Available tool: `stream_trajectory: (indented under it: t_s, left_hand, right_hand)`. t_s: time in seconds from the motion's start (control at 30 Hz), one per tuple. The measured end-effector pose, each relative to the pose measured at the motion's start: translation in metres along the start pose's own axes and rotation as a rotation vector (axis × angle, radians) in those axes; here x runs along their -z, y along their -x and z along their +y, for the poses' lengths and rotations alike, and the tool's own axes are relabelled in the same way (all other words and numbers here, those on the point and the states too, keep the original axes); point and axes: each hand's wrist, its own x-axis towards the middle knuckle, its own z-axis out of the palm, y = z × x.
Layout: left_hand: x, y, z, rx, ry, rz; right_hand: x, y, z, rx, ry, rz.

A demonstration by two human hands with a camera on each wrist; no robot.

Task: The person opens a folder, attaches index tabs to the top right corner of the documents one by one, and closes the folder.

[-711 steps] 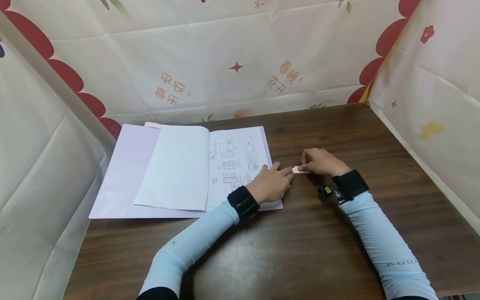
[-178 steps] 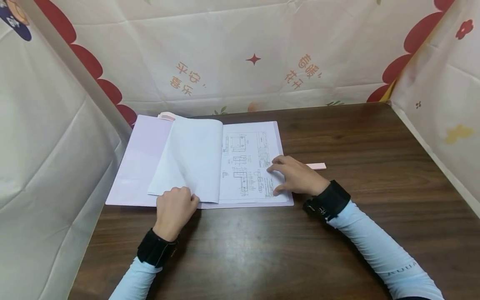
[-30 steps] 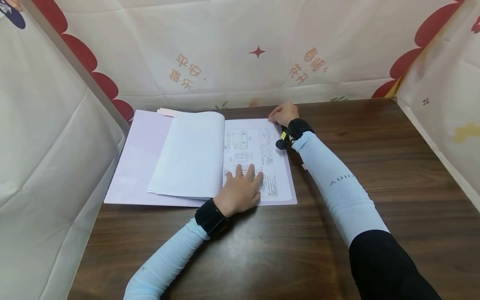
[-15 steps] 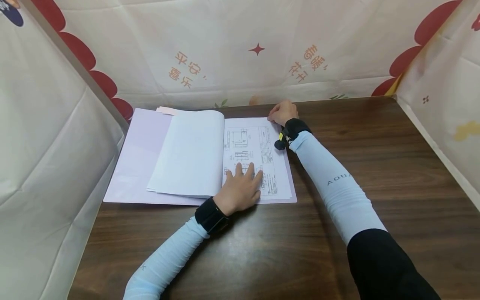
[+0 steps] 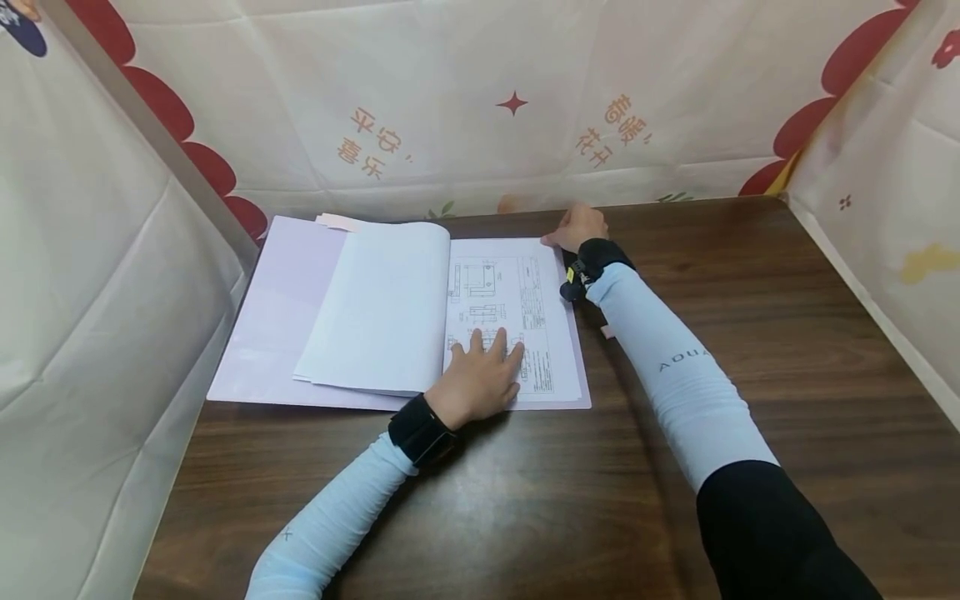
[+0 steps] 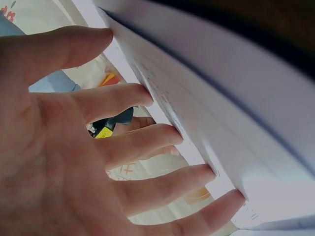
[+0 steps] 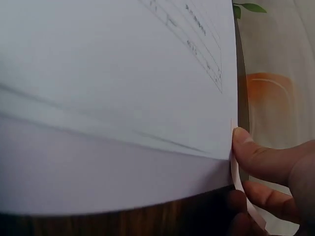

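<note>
A document folder with a pale purple cover (image 5: 277,325) lies open on the table, a blank white page (image 5: 382,304) on its left and a technical drawing sheet (image 5: 501,248) on its right. My left hand (image 5: 474,385) rests on the lower part of the drawing with fingers spread and straight. At the sheet's top right corner, my right hand (image 5: 581,227) pinches a pale pink sticky tab (image 7: 236,169) against the paper edge. In the right wrist view, the thumb (image 7: 263,156) lies on the page side, with curled fingers behind the tab.
Another pink tab (image 5: 339,222) sticks out above the left page. A small pink strip (image 5: 608,332) on the brown wooden table (image 5: 540,508) is mostly hidden under my right forearm. Printed fabric (image 5: 450,100) screens the back and sides.
Since several seconds ago, my left hand has left the left page's lower edge for the drawing, and my right hand has moved to its top corner. Lately my right thumb has straightened there.
</note>
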Motion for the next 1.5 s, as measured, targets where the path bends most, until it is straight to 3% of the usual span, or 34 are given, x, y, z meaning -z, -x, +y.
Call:
stream_trajectory:
  t_s: [0.23, 0.37, 0.53, 0.67, 0.77, 0.9, 0.97, 1.13, 1.5]
  left_hand:
    - [0.002, -0.002, 0.001, -0.017, -0.002, 0.015]
    - [0.003, -0.003, 0.003, -0.025, -0.003, 0.016]
    - [0.003, -0.005, 0.003, -0.031, 0.006, 0.019]
    - [0.003, -0.005, 0.002, -0.021, 0.026, 0.025]
    - [0.003, -0.005, 0.001, -0.015, 0.047, 0.027]
    - [0.002, -0.003, -0.002, -0.014, 0.054, 0.042]
    - [0.002, -0.002, -0.004, -0.003, 0.050, 0.052]
    - [0.001, -0.001, -0.008, 0.021, 0.045, 0.062]
    - [0.009, 0.006, -0.003, -0.062, 0.125, 0.119]
  right_hand:
    - [0.011, -0.001, 0.013, 0.019, -0.025, -0.015]
    - [0.021, 0.005, 0.018, 0.007, -0.081, -0.044]
    - [0.037, 0.019, 0.026, 0.005, -0.061, -0.044]
    - [0.045, 0.045, 0.034, 0.141, 0.022, -0.044]
    - [0.044, 0.081, 0.043, 0.369, 0.114, -0.089]
    - [0.036, 0.139, 0.052, 0.636, 0.231, -0.242]
    - [0.031, 0.162, 0.054, 0.702, 0.279, -0.298]
    - [0.021, 0.187, 0.054, 0.717, 0.343, -0.293]
    - [0.014, 0.195, 0.060, 0.711, 0.373, -0.237]
